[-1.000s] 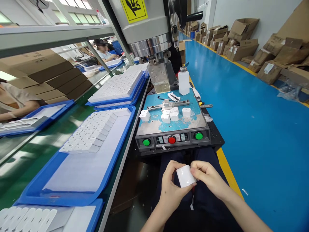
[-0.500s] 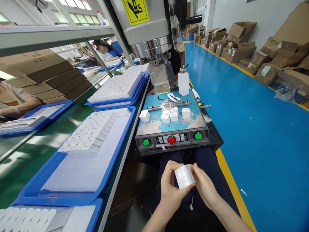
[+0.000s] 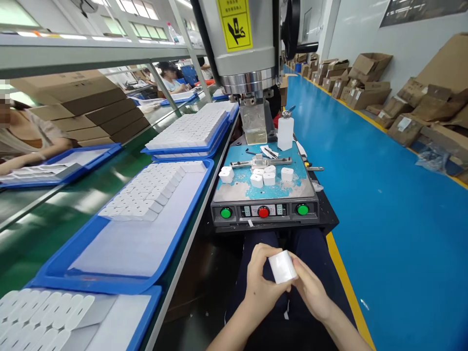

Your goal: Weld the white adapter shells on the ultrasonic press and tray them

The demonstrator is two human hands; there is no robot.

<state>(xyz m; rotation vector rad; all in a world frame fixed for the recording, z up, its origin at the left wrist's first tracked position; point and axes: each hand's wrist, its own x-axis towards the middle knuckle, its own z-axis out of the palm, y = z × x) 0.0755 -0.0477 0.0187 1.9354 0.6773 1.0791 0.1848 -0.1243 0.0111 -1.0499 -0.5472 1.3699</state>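
A glossy white plastic housing [image 3: 282, 267] is held above my lap between both hands. My left hand [image 3: 263, 278] grips it from the left, with the thumb along its lower edge and the fingers over its top. My right hand [image 3: 310, 287] closes on its right side, and some of those fingertips are hidden behind it. Ahead stands a press machine [image 3: 248, 44] with a clear block under its head. Several small white caps [image 3: 269, 179] lie on its blue worktable [image 3: 237, 190], around a metal fixture [image 3: 260, 162].
To the left, blue trays [image 3: 179, 243] hold rows of white housings [image 3: 146, 190]. A white pump bottle [image 3: 285, 130] stands at the worktable's back right. Green buttons [image 3: 302, 209] and a red button [image 3: 263, 211] line the front panel. Another person's arm [image 3: 47, 151] is across the bench.
The camera view has shifted, so the machine and trays sit slightly further right. Both hands still hold the white housing, which has turned slightly.
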